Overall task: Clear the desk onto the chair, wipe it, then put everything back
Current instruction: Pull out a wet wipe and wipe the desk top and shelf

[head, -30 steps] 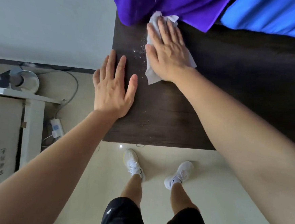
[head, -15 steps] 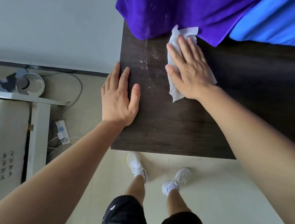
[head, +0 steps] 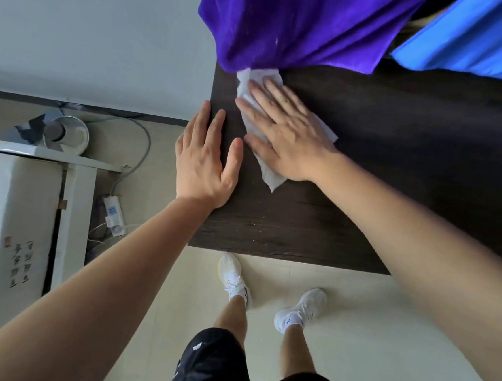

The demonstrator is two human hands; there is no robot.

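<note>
Under the right hand's (head: 290, 136) flat fingers (head: 260, 99) lies the wipe (head: 270, 177).

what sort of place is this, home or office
Likely a home room, perhaps a bedroom: dark wooden desk, purple cloth and blue cloth draped over its far edge, power strip on the floor.

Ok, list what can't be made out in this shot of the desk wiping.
All in the head view:
- Back of the desk: covered by the purple cloth and blue cloth.
- Wipe: mostly under the flat right hand.
- Desk's right end: cut off by the frame edge and the right forearm.
- Chair: not in view.
- Writing on the white box: too small to read.
</note>
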